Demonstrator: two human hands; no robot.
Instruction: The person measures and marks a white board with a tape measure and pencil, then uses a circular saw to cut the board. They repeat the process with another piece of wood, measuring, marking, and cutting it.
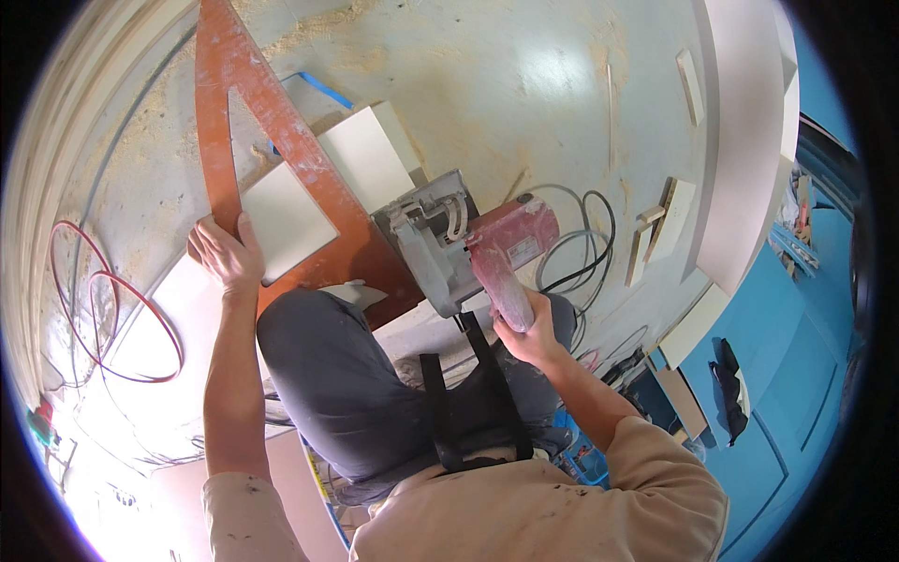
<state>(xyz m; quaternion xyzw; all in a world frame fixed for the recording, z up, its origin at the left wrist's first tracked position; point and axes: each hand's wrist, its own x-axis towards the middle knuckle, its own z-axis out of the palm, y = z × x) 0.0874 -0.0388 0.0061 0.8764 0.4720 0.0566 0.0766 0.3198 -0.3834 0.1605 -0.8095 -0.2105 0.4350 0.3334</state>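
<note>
My right hand (529,328) is closed around the rear handle of a dusty circular saw (512,234), with a red motor housing and a grey metal guard and base. The saw's base sits against the right edge of a large orange triangular guide (323,178), which has a cut-out in its middle. My left hand (225,253) grips the guide's left side near its lower corner, thumb on top and fingers bent. Beneath the guide lies a white board (365,159), partly covered by it. The saw blade is hidden.
Grey and black cables (599,234) loop right of the saw. Wood offcuts (672,220) lie farther right, before a curved white panel (749,122). A red hose (173,337) coils at left. Sawdust (323,23) marks the floor. My knees are close under the saw and guide.
</note>
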